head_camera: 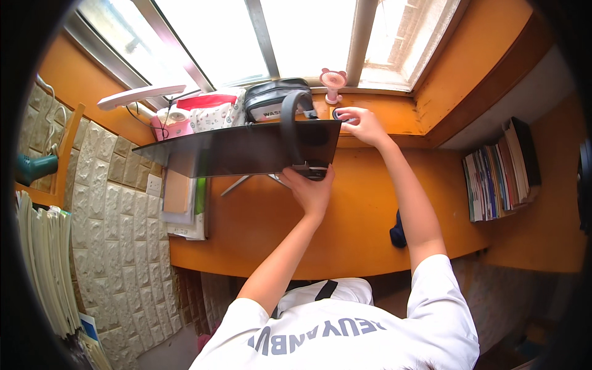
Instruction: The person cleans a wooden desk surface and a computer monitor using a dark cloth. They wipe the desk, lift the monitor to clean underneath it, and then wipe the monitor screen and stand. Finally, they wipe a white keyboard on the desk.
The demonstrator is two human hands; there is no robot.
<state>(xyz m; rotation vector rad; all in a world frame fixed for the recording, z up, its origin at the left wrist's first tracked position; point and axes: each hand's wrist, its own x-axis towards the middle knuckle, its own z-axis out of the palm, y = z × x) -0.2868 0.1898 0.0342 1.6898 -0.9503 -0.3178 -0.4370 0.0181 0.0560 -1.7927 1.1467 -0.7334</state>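
A pair of black over-ear headphones arches over the top edge of a dark flat monitor. Below the near side of the monitor, my left hand grips one ear cup, thumb and fingers on either side of it. My right hand is beyond the monitor's right end. Its thumb and fingertips close around a dark round part that looks like the other ear cup; the monitor partly hides how it joins the band. Silver stand legs show under the monitor, on the orange wooden desk.
Behind the monitor stand a pink desk lamp, a patterned pouch, a black wash bag and a pink handheld fan. Books line the right; papers lie left. A dark blue item sits by my right forearm.
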